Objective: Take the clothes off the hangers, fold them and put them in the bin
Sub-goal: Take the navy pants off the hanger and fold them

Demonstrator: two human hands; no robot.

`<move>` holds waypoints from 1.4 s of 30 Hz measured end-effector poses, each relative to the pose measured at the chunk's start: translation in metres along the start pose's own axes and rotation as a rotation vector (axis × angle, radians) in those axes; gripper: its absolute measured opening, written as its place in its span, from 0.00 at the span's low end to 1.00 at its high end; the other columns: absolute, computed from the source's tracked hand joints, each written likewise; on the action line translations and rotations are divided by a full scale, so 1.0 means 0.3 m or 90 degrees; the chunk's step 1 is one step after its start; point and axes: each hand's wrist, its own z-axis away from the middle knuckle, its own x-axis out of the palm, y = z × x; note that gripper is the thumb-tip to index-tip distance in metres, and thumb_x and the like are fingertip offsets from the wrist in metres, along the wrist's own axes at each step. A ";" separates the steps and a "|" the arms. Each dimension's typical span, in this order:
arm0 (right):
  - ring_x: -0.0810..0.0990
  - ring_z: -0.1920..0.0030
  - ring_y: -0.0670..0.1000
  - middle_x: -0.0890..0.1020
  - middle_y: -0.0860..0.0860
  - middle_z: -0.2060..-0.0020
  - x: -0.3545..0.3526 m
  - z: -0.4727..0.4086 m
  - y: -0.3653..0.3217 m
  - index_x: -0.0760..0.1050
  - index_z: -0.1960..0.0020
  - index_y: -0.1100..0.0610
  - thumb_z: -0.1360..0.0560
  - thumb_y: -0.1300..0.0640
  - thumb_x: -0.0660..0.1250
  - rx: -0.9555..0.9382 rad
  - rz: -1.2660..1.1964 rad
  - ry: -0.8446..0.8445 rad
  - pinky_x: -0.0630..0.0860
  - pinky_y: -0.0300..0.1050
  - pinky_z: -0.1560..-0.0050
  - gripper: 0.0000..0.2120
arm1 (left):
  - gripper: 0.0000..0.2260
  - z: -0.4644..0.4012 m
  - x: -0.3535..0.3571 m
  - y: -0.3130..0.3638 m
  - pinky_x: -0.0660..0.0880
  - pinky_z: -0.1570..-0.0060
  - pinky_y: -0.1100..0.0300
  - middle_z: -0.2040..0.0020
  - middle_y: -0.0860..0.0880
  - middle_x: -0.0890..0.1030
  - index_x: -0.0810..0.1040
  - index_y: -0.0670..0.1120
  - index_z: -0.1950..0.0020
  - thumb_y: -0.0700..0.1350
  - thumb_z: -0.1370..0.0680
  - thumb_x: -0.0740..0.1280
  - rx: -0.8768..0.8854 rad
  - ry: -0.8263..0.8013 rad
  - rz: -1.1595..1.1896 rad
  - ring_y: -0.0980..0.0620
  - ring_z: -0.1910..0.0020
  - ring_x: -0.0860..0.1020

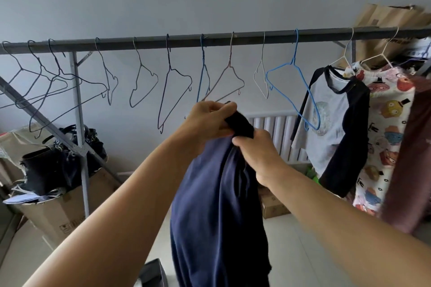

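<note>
Hands (229, 131) gripping navy garment (217, 205), bare hangers (177, 81) behind

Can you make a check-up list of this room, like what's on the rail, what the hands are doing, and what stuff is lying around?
Surface: grey rail carries many bare wire hangers, among them a blue hanger.
Job's things: navy garment off its hanger, hanging from both hands; raglan shirt and cartoon-print garment hang at the right end of the rail.
Clutter: cardboard box with dark bags on it, on the left.
Grippers: left hand and right hand both grip the navy garment's top.
Cables: nothing seen.
Surroundings: grey wall, white radiator, pale floor; a dark container edge at the bottom, possibly the bin.
</note>
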 end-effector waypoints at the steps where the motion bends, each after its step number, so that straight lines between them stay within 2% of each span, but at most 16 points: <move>1: 0.77 0.58 0.55 0.78 0.56 0.61 -0.013 -0.013 -0.005 0.76 0.59 0.57 0.25 0.64 0.65 0.048 -0.031 0.010 0.72 0.47 0.56 0.05 | 0.11 0.010 -0.019 -0.012 0.80 0.49 0.57 0.49 0.40 0.84 0.80 0.38 0.47 0.46 0.19 0.65 0.010 -0.017 -0.002 0.46 0.51 0.83; 4: 0.82 0.51 0.59 0.84 0.58 0.56 -0.069 -0.021 -0.043 0.79 0.51 0.60 0.24 0.60 0.65 0.143 -0.099 -0.030 0.77 0.52 0.46 0.06 | 0.07 0.044 -0.096 -0.095 0.75 0.51 0.59 0.51 0.46 0.84 0.81 0.43 0.45 0.44 0.20 0.67 0.061 0.025 -0.004 0.56 0.52 0.81; 7: 0.83 0.62 0.54 0.85 0.54 0.65 -0.134 -0.025 -0.074 0.81 0.54 0.60 0.24 0.58 0.65 0.177 -0.130 -0.073 0.79 0.48 0.54 0.07 | 0.17 0.072 -0.150 -0.251 0.73 0.53 0.64 0.46 0.49 0.82 0.76 0.46 0.37 0.46 0.25 0.73 -0.034 0.079 -0.001 0.59 0.50 0.80; 9: 0.83 0.66 0.52 0.85 0.53 0.67 -0.182 -0.034 -0.098 0.80 0.57 0.59 0.24 0.57 0.64 0.181 -0.155 -0.101 0.78 0.46 0.60 0.08 | 0.30 0.092 -0.163 -0.356 0.74 0.43 0.59 0.38 0.47 0.79 0.71 0.45 0.31 0.53 0.29 0.77 -0.130 0.055 0.070 0.55 0.42 0.78; 11: 0.84 0.66 0.53 0.85 0.54 0.65 -0.224 -0.039 -0.124 0.82 0.58 0.59 0.24 0.56 0.63 0.172 -0.191 -0.129 0.79 0.46 0.60 0.11 | 0.43 0.101 -0.158 -0.440 0.68 0.30 0.51 0.32 0.43 0.76 0.69 0.41 0.28 0.61 0.35 0.79 -0.188 -0.004 0.167 0.50 0.33 0.74; 12: 0.84 0.66 0.53 0.86 0.55 0.64 -0.244 -0.047 -0.133 0.83 0.61 0.60 0.24 0.56 0.62 0.161 -0.218 -0.141 0.81 0.45 0.60 0.14 | 0.42 0.112 -0.146 -0.455 0.69 0.30 0.52 0.32 0.43 0.77 0.71 0.41 0.29 0.63 0.36 0.79 -0.199 -0.034 0.200 0.49 0.33 0.75; 14: 0.85 0.66 0.53 0.86 0.56 0.64 -0.276 -0.053 -0.153 0.84 0.65 0.60 0.24 0.58 0.60 0.139 -0.263 -0.164 0.83 0.44 0.61 0.17 | 0.38 0.132 -0.122 -0.459 0.76 0.43 0.58 0.39 0.46 0.82 0.79 0.44 0.38 0.64 0.40 0.79 -0.237 -0.085 0.257 0.50 0.40 0.80; 18: 0.85 0.65 0.53 0.85 0.56 0.63 -0.334 -0.061 -0.187 0.83 0.59 0.61 0.24 0.58 0.60 0.103 -0.314 -0.172 0.83 0.44 0.61 0.14 | 0.45 0.148 -0.104 -0.460 0.77 0.51 0.55 0.46 0.45 0.85 0.85 0.45 0.47 0.62 0.60 0.84 -0.296 -0.172 0.339 0.49 0.49 0.84; 22: 0.85 0.63 0.53 0.86 0.55 0.62 -0.374 -0.070 -0.183 0.84 0.59 0.61 0.32 0.58 0.65 0.091 -0.320 -0.163 0.83 0.46 0.57 0.11 | 0.39 0.163 -0.095 -0.393 0.81 0.55 0.54 0.46 0.40 0.84 0.84 0.41 0.45 0.52 0.52 0.87 -0.229 -0.226 0.336 0.44 0.50 0.84; 26: 0.85 0.62 0.53 0.86 0.56 0.61 -0.398 -0.088 -0.164 0.84 0.58 0.61 0.30 0.58 0.64 0.115 -0.325 -0.114 0.83 0.46 0.59 0.11 | 0.20 0.169 -0.077 -0.332 0.81 0.52 0.53 0.44 0.40 0.84 0.86 0.45 0.47 0.47 0.37 0.81 -0.151 -0.212 0.337 0.44 0.48 0.84; 29: 0.86 0.62 0.53 0.86 0.55 0.61 -0.411 -0.091 -0.153 0.84 0.59 0.60 0.34 0.57 0.65 0.114 -0.355 -0.109 0.83 0.46 0.61 0.11 | 0.30 0.169 -0.078 -0.300 0.81 0.50 0.51 0.42 0.39 0.83 0.83 0.43 0.41 0.50 0.41 0.83 -0.147 -0.199 0.343 0.42 0.47 0.83; 31: 0.85 0.63 0.53 0.86 0.55 0.62 -0.409 -0.084 -0.159 0.85 0.63 0.60 0.35 0.57 0.65 0.098 -0.368 -0.140 0.83 0.45 0.61 0.11 | 0.34 0.169 -0.075 -0.271 0.81 0.53 0.54 0.46 0.40 0.84 0.85 0.43 0.44 0.55 0.47 0.84 -0.153 -0.227 0.349 0.44 0.50 0.84; 33: 0.85 0.65 0.52 0.86 0.54 0.64 -0.403 -0.074 -0.175 0.85 0.65 0.60 0.35 0.57 0.64 0.080 -0.361 -0.170 0.83 0.44 0.61 0.11 | 0.34 0.152 -0.075 -0.245 0.81 0.50 0.54 0.45 0.42 0.84 0.86 0.45 0.45 0.61 0.45 0.82 -0.145 -0.264 0.386 0.45 0.47 0.84; 36: 0.85 0.67 0.51 0.85 0.54 0.67 -0.394 -0.061 -0.200 0.85 0.67 0.61 0.36 0.59 0.64 0.061 -0.341 -0.204 0.83 0.43 0.63 0.11 | 0.38 0.109 -0.089 -0.210 0.78 0.41 0.50 0.41 0.41 0.82 0.82 0.42 0.38 0.65 0.39 0.78 -0.109 -0.269 0.449 0.43 0.41 0.81; 39: 0.84 0.70 0.51 0.84 0.54 0.69 -0.398 -0.058 -0.201 0.84 0.69 0.60 0.28 0.61 0.60 0.062 -0.280 -0.226 0.82 0.41 0.66 0.17 | 0.40 0.083 -0.104 -0.175 0.76 0.38 0.48 0.38 0.41 0.81 0.79 0.42 0.35 0.63 0.39 0.79 -0.089 -0.256 0.451 0.42 0.38 0.79; 42: 0.84 0.70 0.51 0.84 0.55 0.69 -0.412 -0.054 -0.199 0.84 0.70 0.60 0.24 0.61 0.58 0.063 -0.235 -0.234 0.82 0.41 0.67 0.21 | 0.32 0.068 -0.118 -0.160 0.79 0.43 0.51 0.41 0.43 0.83 0.82 0.44 0.40 0.56 0.40 0.82 -0.018 -0.153 0.444 0.45 0.42 0.81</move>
